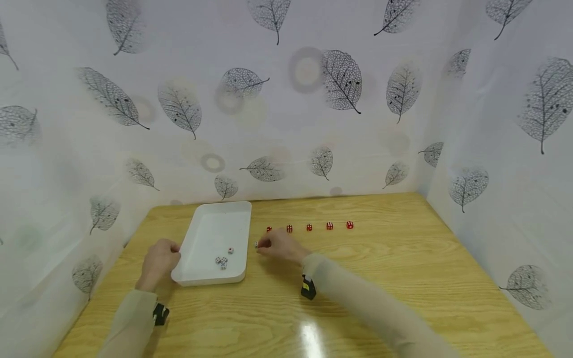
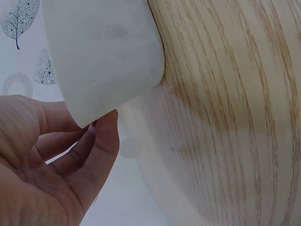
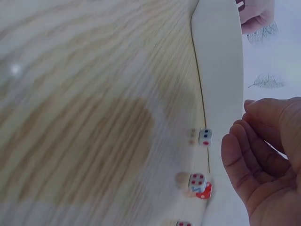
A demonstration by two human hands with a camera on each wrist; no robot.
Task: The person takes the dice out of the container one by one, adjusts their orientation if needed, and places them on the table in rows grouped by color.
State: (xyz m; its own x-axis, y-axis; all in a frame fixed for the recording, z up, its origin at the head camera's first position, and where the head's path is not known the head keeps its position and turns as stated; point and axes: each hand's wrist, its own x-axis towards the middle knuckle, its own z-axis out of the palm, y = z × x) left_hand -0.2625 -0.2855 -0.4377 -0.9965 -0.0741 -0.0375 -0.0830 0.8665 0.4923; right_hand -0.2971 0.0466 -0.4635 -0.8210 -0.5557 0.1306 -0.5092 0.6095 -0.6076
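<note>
Left hand [image 1: 161, 258] pinches the near-left edge of a shallow, white, rectangular tray [image 1: 215, 226]; four small white cube dice [image 1: 224, 259] lie inside. Right hand [image 1: 282, 246] beside the tray's right wall, fingers curved and loosely together near the thumb, nothing seen between them. Just off its fingertips, on the wood-grain table [image 1: 380, 278]: a white, pipped die [image 3: 205, 137].

Risks, as judged: a left-hand tug could knock the tray into that die; careless knuckles could disturb the row of red cube dice [image 1: 309, 227].

Leftmost red die partly hidden; lowest die cut off in right wrist view; fingertip contact uncertain.
</note>
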